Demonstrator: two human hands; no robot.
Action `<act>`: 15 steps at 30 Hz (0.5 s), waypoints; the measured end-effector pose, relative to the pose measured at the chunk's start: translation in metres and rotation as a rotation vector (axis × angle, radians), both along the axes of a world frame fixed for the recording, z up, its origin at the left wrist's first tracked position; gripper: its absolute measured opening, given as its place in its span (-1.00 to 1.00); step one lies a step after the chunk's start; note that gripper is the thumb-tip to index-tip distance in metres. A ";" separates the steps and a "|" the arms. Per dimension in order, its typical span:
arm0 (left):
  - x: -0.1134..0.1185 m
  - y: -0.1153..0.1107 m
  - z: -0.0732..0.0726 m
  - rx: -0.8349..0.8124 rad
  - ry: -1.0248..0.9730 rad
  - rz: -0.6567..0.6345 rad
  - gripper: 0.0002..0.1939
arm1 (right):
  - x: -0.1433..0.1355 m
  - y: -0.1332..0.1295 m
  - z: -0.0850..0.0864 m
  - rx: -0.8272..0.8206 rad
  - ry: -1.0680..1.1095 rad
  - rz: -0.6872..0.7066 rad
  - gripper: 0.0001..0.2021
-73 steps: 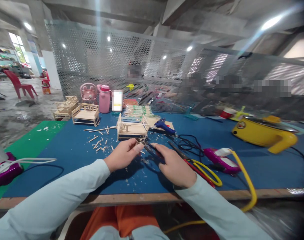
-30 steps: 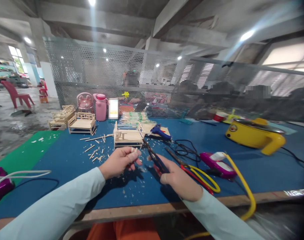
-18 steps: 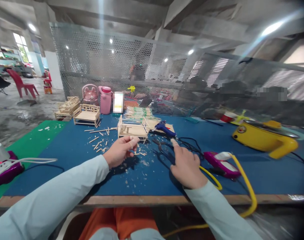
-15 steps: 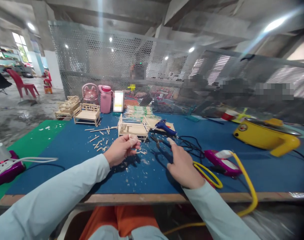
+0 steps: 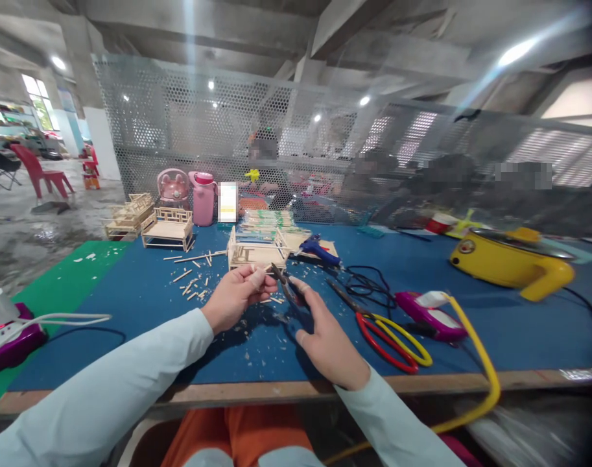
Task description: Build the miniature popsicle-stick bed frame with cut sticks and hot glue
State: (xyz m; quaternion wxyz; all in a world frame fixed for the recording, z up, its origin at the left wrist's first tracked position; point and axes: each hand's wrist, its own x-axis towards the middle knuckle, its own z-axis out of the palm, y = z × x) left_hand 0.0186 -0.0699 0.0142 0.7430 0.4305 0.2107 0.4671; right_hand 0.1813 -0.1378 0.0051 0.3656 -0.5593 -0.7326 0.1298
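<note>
My left hand point(image 5: 242, 290) is closed in a pinch, with the pale tip of a small wooden stick point(image 5: 268, 267) showing at its fingertips. My right hand point(image 5: 327, 334) grips dark-handled pliers point(image 5: 286, 287), whose jaws reach the stick beside my left fingers. Whether the jaws touch the stick is hard to make out. Just behind both hands stands a miniature wooden bed frame point(image 5: 257, 253) with railed ends. Cut stick pieces point(image 5: 193, 285) lie scattered to the left of my left hand.
Red-and-yellow-handled scissors point(image 5: 373, 321) lie right of my right hand. Beyond are a blue glue gun point(image 5: 319, 250), a purple power strip point(image 5: 429, 318) with a yellow cable, and a yellow electric pot point(image 5: 504, 263). More miniature furniture point(image 5: 166, 228) and a pink bottle point(image 5: 204, 201) stand back left.
My right hand has moved left with the pliers, bringing their jaws to my left fingertips. The scissors, partly covered before, now show fully. My left hand has barely moved.
</note>
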 end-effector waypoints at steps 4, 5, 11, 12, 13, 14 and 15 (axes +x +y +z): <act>0.001 -0.001 -0.001 0.047 0.056 -0.009 -0.59 | 0.000 0.002 -0.002 0.025 0.053 0.026 -0.25; 0.001 -0.002 0.000 0.052 0.068 -0.011 -0.58 | 0.000 0.002 -0.002 0.033 0.063 0.036 -0.25; 0.000 -0.005 0.003 0.079 0.129 -0.013 -0.57 | -0.001 0.003 -0.002 -0.007 0.157 0.106 -0.27; 0.000 -0.005 0.003 0.080 0.135 -0.008 -0.56 | -0.001 0.003 -0.003 -0.015 0.177 0.113 -0.26; 0.000 -0.005 0.003 0.082 0.140 -0.005 -0.56 | -0.001 0.003 -0.003 -0.018 0.194 0.119 -0.26; -0.001 -0.005 0.003 0.084 0.142 -0.003 -0.55 | 0.000 0.003 -0.004 -0.019 0.207 0.126 -0.26; -0.001 -0.005 0.003 0.086 0.143 -0.003 -0.55 | 0.000 0.003 -0.004 -0.021 0.215 0.134 -0.25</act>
